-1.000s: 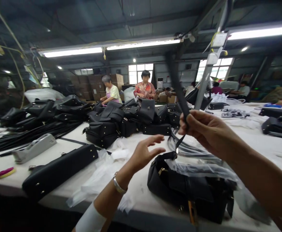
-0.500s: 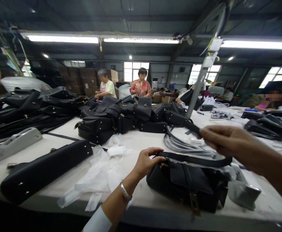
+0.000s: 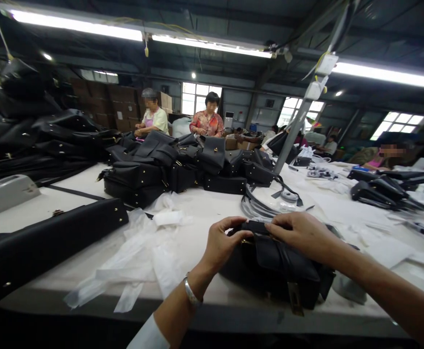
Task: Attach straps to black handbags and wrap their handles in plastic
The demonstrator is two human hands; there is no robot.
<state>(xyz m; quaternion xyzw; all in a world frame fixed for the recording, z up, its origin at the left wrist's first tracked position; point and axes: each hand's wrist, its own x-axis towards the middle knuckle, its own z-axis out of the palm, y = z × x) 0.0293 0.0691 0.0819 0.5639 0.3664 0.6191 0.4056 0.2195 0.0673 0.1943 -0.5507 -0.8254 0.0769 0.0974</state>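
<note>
Here, the left hand (image 3: 224, 242) and the right hand (image 3: 301, 235) both pinch a black strap (image 3: 257, 227); a black handbag (image 3: 288, 269) sits just below them, crumpled white wrapping (image 3: 124, 264) to their left.

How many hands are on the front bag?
2: the left hand at the left end of the bag, the right hand beside it on the strap. No others show.
</note>
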